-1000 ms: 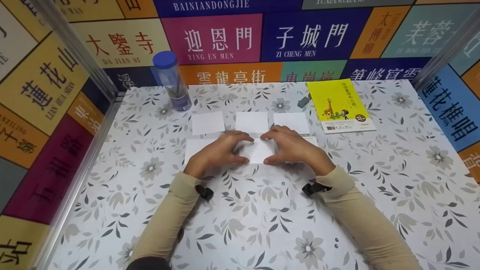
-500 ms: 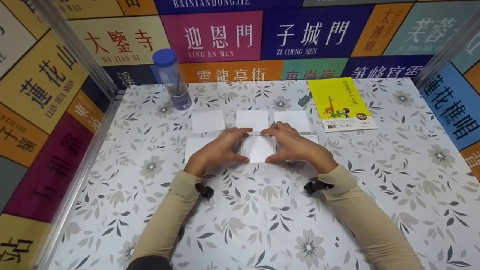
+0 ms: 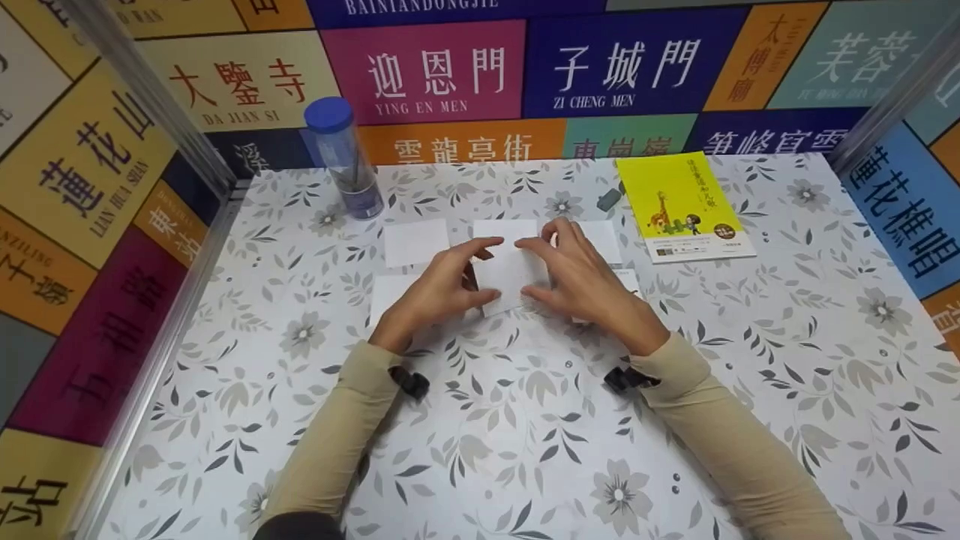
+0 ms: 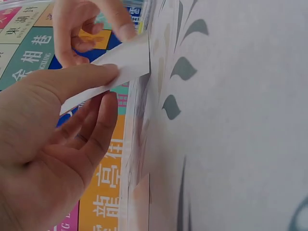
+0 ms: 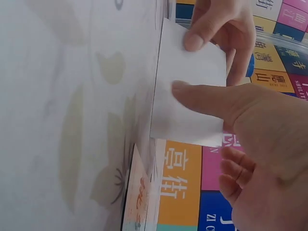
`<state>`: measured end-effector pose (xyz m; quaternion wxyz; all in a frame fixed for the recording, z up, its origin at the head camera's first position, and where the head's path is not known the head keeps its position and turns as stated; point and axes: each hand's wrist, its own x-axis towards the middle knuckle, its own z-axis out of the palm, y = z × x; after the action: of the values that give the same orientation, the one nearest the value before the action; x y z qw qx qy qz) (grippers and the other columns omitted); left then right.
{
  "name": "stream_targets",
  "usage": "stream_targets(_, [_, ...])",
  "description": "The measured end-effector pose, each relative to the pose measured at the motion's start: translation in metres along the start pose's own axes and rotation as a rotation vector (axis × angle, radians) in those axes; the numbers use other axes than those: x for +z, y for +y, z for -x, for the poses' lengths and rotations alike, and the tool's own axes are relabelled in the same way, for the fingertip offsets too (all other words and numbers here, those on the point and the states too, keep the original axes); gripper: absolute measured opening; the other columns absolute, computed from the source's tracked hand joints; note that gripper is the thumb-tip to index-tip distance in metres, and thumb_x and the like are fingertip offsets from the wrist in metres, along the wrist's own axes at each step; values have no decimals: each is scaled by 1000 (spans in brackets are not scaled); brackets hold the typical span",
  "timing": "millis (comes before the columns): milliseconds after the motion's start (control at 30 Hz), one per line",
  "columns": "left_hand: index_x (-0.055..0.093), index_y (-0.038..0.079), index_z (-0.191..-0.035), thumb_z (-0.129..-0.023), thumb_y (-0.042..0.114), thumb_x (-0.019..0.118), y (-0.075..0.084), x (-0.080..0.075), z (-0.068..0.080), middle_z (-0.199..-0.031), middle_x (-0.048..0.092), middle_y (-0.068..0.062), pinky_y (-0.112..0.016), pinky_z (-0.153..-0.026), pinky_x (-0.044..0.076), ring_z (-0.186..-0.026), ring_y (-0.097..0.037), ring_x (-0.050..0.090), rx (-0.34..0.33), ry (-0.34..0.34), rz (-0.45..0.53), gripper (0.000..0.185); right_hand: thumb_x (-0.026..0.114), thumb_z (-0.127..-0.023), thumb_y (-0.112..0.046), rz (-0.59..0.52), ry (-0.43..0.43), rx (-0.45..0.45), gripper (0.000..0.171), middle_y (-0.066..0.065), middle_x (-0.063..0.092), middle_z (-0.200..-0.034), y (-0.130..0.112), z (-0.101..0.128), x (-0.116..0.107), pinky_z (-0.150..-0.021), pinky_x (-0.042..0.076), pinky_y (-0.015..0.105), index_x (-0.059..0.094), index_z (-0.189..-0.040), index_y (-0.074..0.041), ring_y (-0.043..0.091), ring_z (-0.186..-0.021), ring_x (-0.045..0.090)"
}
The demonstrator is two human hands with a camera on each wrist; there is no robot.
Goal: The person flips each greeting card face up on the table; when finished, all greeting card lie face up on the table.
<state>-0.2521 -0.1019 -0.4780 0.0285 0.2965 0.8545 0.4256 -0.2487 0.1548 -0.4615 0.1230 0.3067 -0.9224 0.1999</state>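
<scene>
Head view: loose sheets (image 3: 415,244) already lie in rows on the table (image 3: 510,450); one paper (image 3: 510,271), raised between left hand (image 3: 439,291) and right hand (image 3: 589,289), is not yet set down; left wrist: left hand pinches its edge; right wrist: right hand pinches it too

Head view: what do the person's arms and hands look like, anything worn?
Plain, long beige sleeves on both arms, cuffed near the wrist. A small black device at each wrist's inner side. Left hand and right hand: no gloves.
</scene>
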Motion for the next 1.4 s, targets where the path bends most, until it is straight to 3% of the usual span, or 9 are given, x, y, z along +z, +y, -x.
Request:
stream_targets(133, [49,28,-147,-88,20,78,2,2,-2,-110,64,-5,-35,-75,61,-79,-23,65,6,-5,61,66,78,-87,-40,-6,137,26,43,9,46,-114,-4,-2,-5,-62,47,33,67,-125,-26,21,-92,50])
stream_targets(267, [53,29,-143,-89,23,76,5,3,-3,-118,64,-2,-32,-73,60,-76,-19,65,1,15,55,59,75,-90,-36,-45,192,31,34,7,49,-113,-6,-3,-7,-58,48,32,69,-122,-27,18,-90,54])
stream_targets(467, [53,26,-143,-89,29,76,7,3,-1,-139,59,1,-30,-79,59,-82,-11,68,-8,20,127,58,70,-94,-40,-227,-1,-69,53,0,63,-106,-10,-1,-3,-65,52,28,54,-142,-23,15,-83,63])
stream_targets(633, [48,18,-149,-95,35,69,9,3,4,-142,58,-5,-37,-83,62,-104,-20,71,-56,-43,384,60,69,-90,-54,-379,-83,-47,68,0,67,-108,-11,0,-2,-70,58,30,46,-147,-25,14,-91,68])
stream_targets(767, [46,13,-151,-100,34,61,12,3,3,-134,62,-14,-45,-84,62,-110,-31,70,-60,-47,567,57,71,-91,-46,-458,-79,-30,66,4,69,-109,-10,-1,-7,-71,61,34,45,-148,-25,14,-88,70])
stream_targets(1033, [56,9,-141,-93,2,69,24,-3,0,-117,68,-22,-56,-86,56,-99,-37,70,50,230,406,51,59,-95,-9,-468,1,-14,60,5,62,-82,-7,-4,-13,-64,57,27,40,-151,-16,16,-65,61])
stream_targets(1133, [56,10,-141,-87,0,73,29,-8,1,-126,59,-21,-56,-83,57,-103,-39,65,24,329,353,57,60,-93,-7,-499,-7,-1,61,4,67,-93,-6,-5,-14,-61,55,26,39,-150,-16,16,-63,59])
stream_targets(1233, [59,10,-139,-86,0,74,31,-10,3,-136,51,-18,-55,-84,56,-114,-38,58,11,351,267,56,59,-93,-7,-515,-44,19,61,3,67,-99,-5,-4,-12,-62,53,26,37,-150,-18,14,-65,56])
stream_targets(1400, [69,7,-126,-89,-2,70,29,-9,5,-128,62,-15,-54,-91,54,-109,-34,60,-12,268,230,38,59,-94,-7,-487,-130,54,59,4,61,-99,-3,-3,-6,-62,53,26,38,-148,-17,16,-72,58])
